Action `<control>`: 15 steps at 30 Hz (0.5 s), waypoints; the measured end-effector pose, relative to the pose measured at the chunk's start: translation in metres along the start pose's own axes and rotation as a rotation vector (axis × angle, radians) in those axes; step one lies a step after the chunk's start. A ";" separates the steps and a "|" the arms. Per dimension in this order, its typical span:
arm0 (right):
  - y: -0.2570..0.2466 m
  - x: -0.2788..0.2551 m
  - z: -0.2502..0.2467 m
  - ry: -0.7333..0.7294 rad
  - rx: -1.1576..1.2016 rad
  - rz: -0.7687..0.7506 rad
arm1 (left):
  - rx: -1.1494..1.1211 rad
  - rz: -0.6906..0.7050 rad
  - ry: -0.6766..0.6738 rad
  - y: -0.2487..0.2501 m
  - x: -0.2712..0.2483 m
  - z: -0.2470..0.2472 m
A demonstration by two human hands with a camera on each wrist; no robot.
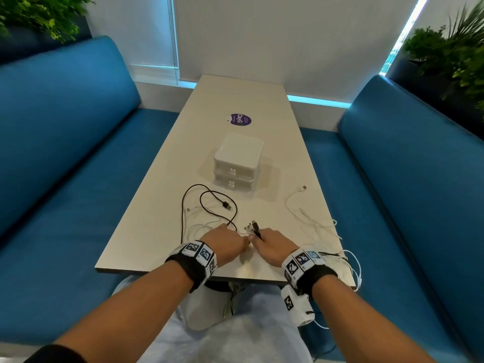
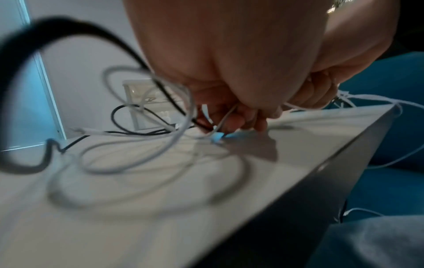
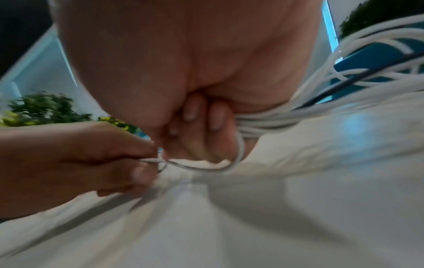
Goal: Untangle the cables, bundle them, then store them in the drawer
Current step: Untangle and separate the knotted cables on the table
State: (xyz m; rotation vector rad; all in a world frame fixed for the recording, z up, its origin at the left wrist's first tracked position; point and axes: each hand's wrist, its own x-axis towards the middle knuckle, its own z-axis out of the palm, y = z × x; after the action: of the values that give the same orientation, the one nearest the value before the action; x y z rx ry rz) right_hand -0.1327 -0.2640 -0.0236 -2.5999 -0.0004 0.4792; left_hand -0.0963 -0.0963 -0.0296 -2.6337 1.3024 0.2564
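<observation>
Tangled cables lie on the near end of the beige table [image 1: 162, 179]. A black cable [image 1: 201, 203] loops to the left, white cables [image 1: 309, 218] spread to the right and trail over the table's near right corner. My left hand [image 1: 230, 243] pinches a white cable [image 3: 192, 166] just beside my right hand [image 1: 269, 244]. In the right wrist view my right hand [image 3: 201, 127] curls its fingers round a bunch of white cables [image 3: 263, 119]; a dark plug [image 1: 256, 227] sticks up from it. A white two-drawer box [image 1: 237, 163] stands further back, both drawers closed.
A purple round sticker [image 1: 241, 119] lies on the table beyond the drawer box. Blue benches [image 1: 65, 153] flank the table on both sides. Potted plants [image 1: 450, 48] stand behind the benches. The table's near edge is close to my wrists.
</observation>
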 end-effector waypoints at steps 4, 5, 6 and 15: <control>0.026 0.004 -0.005 0.121 -0.139 0.174 | -0.086 0.017 0.139 -0.009 -0.004 0.010; 0.031 0.004 -0.007 0.139 -0.164 0.207 | -0.092 0.019 0.162 -0.009 -0.005 0.012; 0.032 0.004 -0.010 0.161 -0.186 0.235 | -0.088 0.005 0.183 -0.008 -0.005 0.011; 0.010 0.003 -0.006 0.179 -0.044 0.157 | -0.095 -0.124 0.142 -0.004 0.008 -0.001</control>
State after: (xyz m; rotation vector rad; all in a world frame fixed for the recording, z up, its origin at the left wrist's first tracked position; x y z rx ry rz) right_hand -0.1288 -0.2759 -0.0241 -2.6898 0.2576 0.3023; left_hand -0.0884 -0.1003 -0.0302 -2.8465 1.1886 0.1174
